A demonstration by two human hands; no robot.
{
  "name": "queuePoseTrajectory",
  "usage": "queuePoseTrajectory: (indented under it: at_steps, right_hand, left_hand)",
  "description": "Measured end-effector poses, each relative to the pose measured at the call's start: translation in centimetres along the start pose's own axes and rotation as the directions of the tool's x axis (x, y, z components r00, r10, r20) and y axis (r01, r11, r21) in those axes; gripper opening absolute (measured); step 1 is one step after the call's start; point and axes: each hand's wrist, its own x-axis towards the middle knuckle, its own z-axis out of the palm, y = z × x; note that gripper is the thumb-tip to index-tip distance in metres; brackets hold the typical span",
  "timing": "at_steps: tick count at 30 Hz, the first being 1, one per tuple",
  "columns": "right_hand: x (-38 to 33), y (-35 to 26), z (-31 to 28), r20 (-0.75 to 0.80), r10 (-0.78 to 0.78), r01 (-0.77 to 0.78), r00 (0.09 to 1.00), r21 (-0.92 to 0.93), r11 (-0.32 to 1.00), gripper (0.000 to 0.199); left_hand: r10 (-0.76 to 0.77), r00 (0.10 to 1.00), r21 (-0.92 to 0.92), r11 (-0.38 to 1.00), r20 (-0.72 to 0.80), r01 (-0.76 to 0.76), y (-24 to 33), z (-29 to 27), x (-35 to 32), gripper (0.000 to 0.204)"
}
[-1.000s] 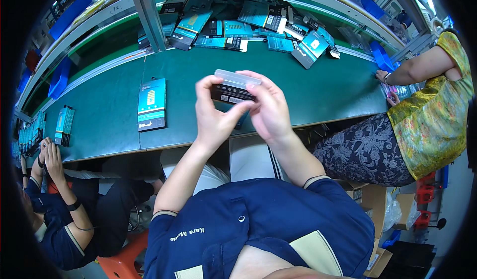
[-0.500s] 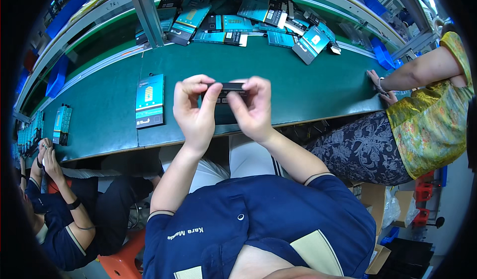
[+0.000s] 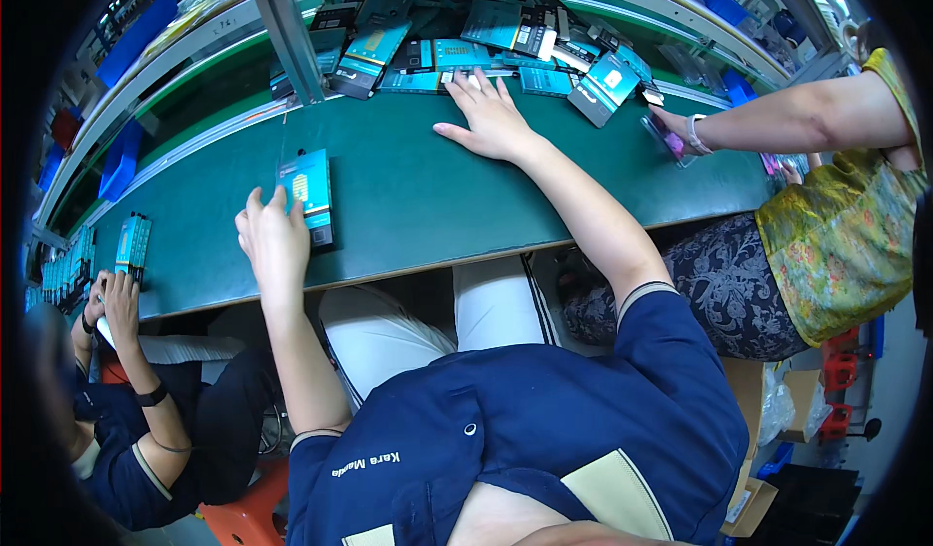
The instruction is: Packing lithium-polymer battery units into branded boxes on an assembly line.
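A long green work mat [image 3: 418,206] runs along an assembly bench under a metal shelf frame, with co-workers seated at either end. The left hand [image 3: 274,240] has its fingers lightly spread, their tips resting on the near edge of a flat blue retail box [image 3: 308,194] that lies face up on the mat, seemingly to steady it or set it square. The right hand [image 3: 489,117] lies palm down with fingers fanned, tips touching the front of a loose heap of blue and dark boxes [image 3: 486,46] at the back of the bench, within easy reach; whether a finger hooks one I cannot tell. At far right, a co-worker's hand [image 3: 671,119] touches a dark flat item.
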Motion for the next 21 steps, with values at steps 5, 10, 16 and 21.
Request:
queuePoseTrajectory:
  at_steps: [5, 10, 16, 21]
  right_hand:
    - [-6.6, 1.1, 0.6, -0.155, -0.402, 0.43, 0.903, 0.323, 0.843, 0.051]
    - [-13.7, 11.0, -1.4, -0.061, 0.258, -0.136, 0.964, 0.721, 0.68, 0.02]
    - [-18.5, 18.8, -2.9, -0.257, 0.604, -0.637, 0.754, -0.062, 0.769, 0.05]
    - [-18.7, 6.4, -2.2, -0.372, 0.231, -0.235, 0.899, 0.036, 0.971, 0.037]
  left_hand:
    - [0.49, 0.869, -0.166, 0.854, -0.068, -0.494, 5.4, 4.3, -2.1, 0.071]
    - [0.595, 0.759, -0.032, 0.792, 0.266, -0.609, 9.0, 4.9, -4.6, 0.07]
    - [0.63, 0.728, -0.167, 0.775, 0.272, -0.609, 10.1, 4.4, -3.4, 0.062]
    - [0.673, 0.716, -0.26, 0.736, 0.185, -0.625, 10.1, 5.5, -2.0, 0.079]
